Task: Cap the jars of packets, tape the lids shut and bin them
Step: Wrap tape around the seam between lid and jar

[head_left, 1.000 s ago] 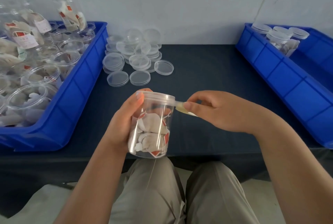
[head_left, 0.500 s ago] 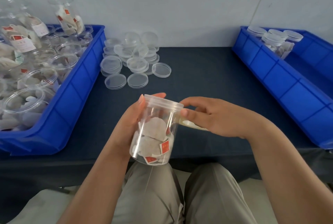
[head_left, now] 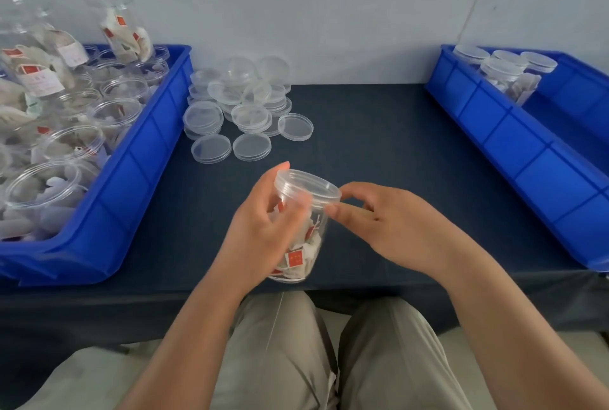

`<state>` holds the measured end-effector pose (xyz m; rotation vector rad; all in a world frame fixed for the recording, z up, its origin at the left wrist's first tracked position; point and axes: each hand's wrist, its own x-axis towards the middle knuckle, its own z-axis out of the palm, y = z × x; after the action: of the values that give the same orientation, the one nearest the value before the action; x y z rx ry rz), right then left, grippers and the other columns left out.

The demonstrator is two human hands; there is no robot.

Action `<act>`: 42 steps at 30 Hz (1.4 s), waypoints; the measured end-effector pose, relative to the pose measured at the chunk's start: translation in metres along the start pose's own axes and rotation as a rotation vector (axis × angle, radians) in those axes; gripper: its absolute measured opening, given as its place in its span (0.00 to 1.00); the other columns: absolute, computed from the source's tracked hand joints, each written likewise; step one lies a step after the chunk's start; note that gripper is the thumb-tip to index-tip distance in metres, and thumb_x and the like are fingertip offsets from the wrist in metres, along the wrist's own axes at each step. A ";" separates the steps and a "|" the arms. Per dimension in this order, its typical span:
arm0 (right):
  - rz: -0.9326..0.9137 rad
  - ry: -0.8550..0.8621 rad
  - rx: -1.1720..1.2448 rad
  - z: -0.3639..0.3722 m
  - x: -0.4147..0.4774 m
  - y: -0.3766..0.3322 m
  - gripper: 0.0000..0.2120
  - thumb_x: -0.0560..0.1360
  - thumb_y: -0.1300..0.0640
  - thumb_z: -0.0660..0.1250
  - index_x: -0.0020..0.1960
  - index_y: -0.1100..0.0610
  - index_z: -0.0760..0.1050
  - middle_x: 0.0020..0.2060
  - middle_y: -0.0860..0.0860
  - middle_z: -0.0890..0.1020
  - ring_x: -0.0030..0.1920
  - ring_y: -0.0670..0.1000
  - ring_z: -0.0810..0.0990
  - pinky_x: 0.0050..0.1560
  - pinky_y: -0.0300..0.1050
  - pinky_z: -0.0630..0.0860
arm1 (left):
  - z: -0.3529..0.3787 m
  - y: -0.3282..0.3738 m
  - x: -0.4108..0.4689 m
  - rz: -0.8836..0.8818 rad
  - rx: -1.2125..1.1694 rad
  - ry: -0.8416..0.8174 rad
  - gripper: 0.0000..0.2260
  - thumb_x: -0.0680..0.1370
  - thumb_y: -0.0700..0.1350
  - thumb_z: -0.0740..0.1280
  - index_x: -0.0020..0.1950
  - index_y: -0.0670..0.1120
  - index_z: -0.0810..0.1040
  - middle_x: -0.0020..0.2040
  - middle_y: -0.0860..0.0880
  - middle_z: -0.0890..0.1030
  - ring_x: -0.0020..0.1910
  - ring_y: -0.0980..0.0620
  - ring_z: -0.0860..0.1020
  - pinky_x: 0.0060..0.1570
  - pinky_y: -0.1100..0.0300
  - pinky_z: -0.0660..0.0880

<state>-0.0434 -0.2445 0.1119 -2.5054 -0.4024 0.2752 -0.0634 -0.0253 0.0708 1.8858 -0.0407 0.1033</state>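
Left hand point(head_left: 260, 235) wraps its fingers and thumb round a capped jar point(head_left: 306, 244) held tilted just above the near edge of the dark table point(head_left: 379, 145). The right hand point(head_left: 395, 225) has let go of the pale strip of tape it was pinching out from the rim a second ago. Its fingers are now loose and nearly straight, with one fingertip point(head_left: 331, 210) pressed on the jar wall just under the lid point(head_left: 308, 183). No tape stands free any longer, and whether it lies flat under that finger cannot be made out. The seal looks all but made, which would leave only the drop into the right-hand blue bin point(head_left: 527, 159), where finished jars point(head_left: 501, 70) stand capped.

The jar is clear, thin-walled plastic, cylindrical, with a ribbed screw neck and a flat clear lid. Soft white paper packets with red tags point(head_left: 295, 258) are crumpled inside. Loose lids point(head_left: 244, 113), shallow glossy discs, lie heaped at the back of the table. Uncapped jars point(head_left: 43, 185) crowd the ribbed, hard-plastic left-hand blue bin point(head_left: 145, 159).
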 end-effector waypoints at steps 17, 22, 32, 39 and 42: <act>0.046 -0.034 -0.110 -0.017 -0.007 0.014 0.36 0.74 0.18 0.46 0.46 0.46 0.77 0.39 0.35 0.80 0.37 0.37 0.77 0.37 0.41 0.72 | -0.008 0.008 -0.008 -0.258 -0.419 -0.073 0.40 0.64 0.75 0.75 0.71 0.57 0.79 0.59 0.49 0.86 0.57 0.46 0.86 0.53 0.51 0.84; 0.037 -0.069 -0.107 -0.023 -0.007 0.013 0.37 0.72 0.18 0.46 0.48 0.46 0.78 0.38 0.36 0.80 0.35 0.38 0.77 0.37 0.41 0.71 | -0.013 0.004 -0.008 -0.318 -0.562 -0.172 0.37 0.65 0.73 0.78 0.68 0.56 0.82 0.59 0.43 0.86 0.52 0.45 0.87 0.49 0.50 0.84; -0.022 -0.074 -0.079 -0.015 -0.005 0.005 0.45 0.67 0.13 0.42 0.49 0.47 0.79 0.41 0.47 0.82 0.42 0.46 0.80 0.45 0.46 0.79 | -0.013 -0.009 -0.006 -0.311 -0.825 -0.404 0.31 0.72 0.69 0.76 0.62 0.45 0.86 0.53 0.41 0.86 0.49 0.43 0.86 0.48 0.50 0.84; -0.036 -0.015 -0.038 -0.008 -0.008 0.009 0.44 0.66 0.13 0.44 0.48 0.49 0.77 0.39 0.47 0.80 0.40 0.50 0.79 0.44 0.51 0.79 | -0.012 -0.003 -0.006 -0.094 -0.421 -0.200 0.28 0.71 0.77 0.69 0.58 0.58 0.86 0.53 0.48 0.87 0.52 0.49 0.87 0.48 0.57 0.84; -0.018 0.014 -0.038 -0.006 -0.009 0.011 0.45 0.67 0.13 0.45 0.47 0.52 0.77 0.39 0.50 0.80 0.40 0.52 0.79 0.43 0.52 0.77 | -0.011 0.001 -0.006 0.036 -0.223 -0.115 0.29 0.77 0.74 0.62 0.69 0.58 0.79 0.60 0.56 0.85 0.60 0.55 0.84 0.54 0.64 0.81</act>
<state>-0.0480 -0.2592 0.1111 -2.5378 -0.4285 0.2445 -0.0698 -0.0157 0.0745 1.6672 -0.1592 0.0136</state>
